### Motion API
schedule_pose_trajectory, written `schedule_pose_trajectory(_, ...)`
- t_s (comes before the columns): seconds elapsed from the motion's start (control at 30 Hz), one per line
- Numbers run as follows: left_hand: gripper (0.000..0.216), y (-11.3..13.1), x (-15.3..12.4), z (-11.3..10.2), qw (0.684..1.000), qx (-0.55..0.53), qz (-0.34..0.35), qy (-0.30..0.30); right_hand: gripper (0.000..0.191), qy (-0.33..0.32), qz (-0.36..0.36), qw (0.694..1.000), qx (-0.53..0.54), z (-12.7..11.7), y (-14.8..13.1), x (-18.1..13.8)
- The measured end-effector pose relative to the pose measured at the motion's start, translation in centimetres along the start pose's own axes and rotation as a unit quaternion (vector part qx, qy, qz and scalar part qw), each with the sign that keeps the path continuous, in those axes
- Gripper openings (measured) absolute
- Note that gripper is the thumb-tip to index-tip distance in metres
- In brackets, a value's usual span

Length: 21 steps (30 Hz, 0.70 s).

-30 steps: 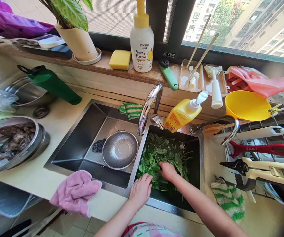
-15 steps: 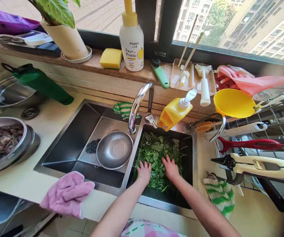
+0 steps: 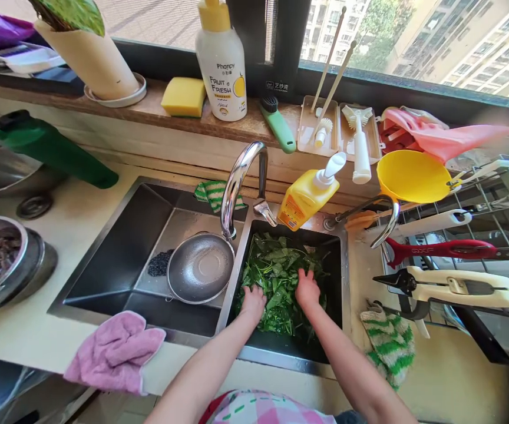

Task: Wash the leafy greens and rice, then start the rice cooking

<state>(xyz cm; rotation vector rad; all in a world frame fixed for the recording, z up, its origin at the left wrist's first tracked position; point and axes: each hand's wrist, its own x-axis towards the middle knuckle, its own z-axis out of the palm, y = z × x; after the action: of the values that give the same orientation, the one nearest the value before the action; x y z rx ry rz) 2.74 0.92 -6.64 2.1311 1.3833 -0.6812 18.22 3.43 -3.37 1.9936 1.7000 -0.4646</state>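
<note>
Both of my hands are down in the small right basin of the steel sink [image 3: 345, 277], in a heap of dark green leafy vegetables [image 3: 281, 265]. My left hand [image 3: 253, 301] has its fingers curled into the leaves at the heap's near left. My right hand [image 3: 307, 288] presses on the leaves just to the right, fingers pushed in among them. The two hands are a short way apart. A curved chrome faucet [image 3: 237, 182] stands at the divider between the two basins.
A steel strainer [image 3: 200, 268] and a black scrubber [image 3: 159, 263] sit in the left basin. A yellow detergent bottle [image 3: 307, 193] leans behind the sink. Pink cloth [image 3: 113, 352] lies on the front counter, striped cloth [image 3: 387, 344] at right, scissors [image 3: 453, 287] on a rack.
My left hand moved off the sink's front edge into the leaves, beside my right hand. Both hands have sunk deeper into the greens. The camera drifted right and down.
</note>
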Motion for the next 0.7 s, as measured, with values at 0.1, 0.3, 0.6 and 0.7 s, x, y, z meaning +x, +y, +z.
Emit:
schedule_pose_trajectory(0.1, 0.045, 0.0, 0.0, -0.5, 1.000, 0.007, -0.008, 0.006, 0.046, -0.018, -0.038, 0.999, 0.019, -0.1, -1.0, -0.9)
schedule_pose_trajectory(0.3, 0.039, -0.6, -0.9, -1.8, 1.000, 0.000, 0.004, -0.005, 0.048, -0.015, -0.001, 0.999, 0.036, -2.0, 1.6, 0.5)
schedule_pose_trajectory(0.6, 0.029, 0.4, -3.7, -2.8, 0.993, -0.041, 0.076, -0.081, 0.043, -0.040, -0.087, 0.991, 0.094, -2.4, -0.7, -0.9)
schedule_pose_trajectory(0.7, 0.041, -0.9, -5.8, -3.9, 0.996, -0.055, 0.059, -0.050, 0.054, 0.036, -0.013, 0.994, 0.102, -4.3, 2.8, 1.8)
